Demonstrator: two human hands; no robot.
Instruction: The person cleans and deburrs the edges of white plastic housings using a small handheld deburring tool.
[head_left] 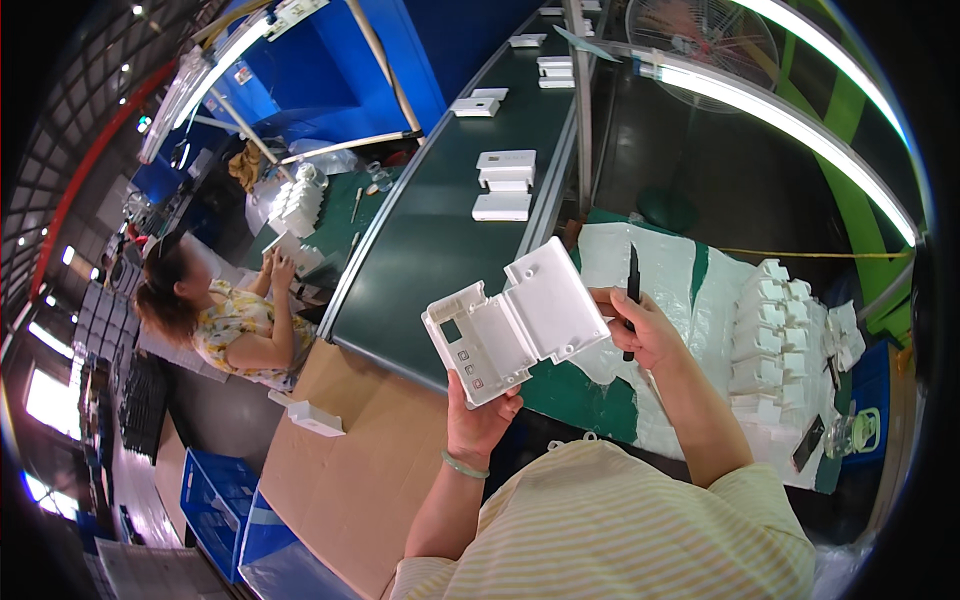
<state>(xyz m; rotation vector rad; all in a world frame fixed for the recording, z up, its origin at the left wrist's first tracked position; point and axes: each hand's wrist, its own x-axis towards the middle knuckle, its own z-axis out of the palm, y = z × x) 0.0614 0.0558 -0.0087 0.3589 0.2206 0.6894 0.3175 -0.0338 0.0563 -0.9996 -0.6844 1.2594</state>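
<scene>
An opened white plastic housing (492,340) hangs in front of me, made of two shells side by side. The left shell has a rectangular window and a few small square holes; the right shell (555,300) is a plain shallow cover. Closed round the lower edge of the left shell is my left hand (480,425). My right hand (645,328) grips a slim black knife-like tool (633,275), held upright, pointed end up. Its fingertips are at the cover's right edge; whether they also pinch the cover I cannot tell.
A green conveyor belt (400,290) carries several white housings (505,170). Cardboard (380,440) with one white part (315,418) lies left. At right, stacked white parts (770,340), a phone (808,443) and a clear jar (850,432). A co-worker (235,320) handles a white part across the belt.
</scene>
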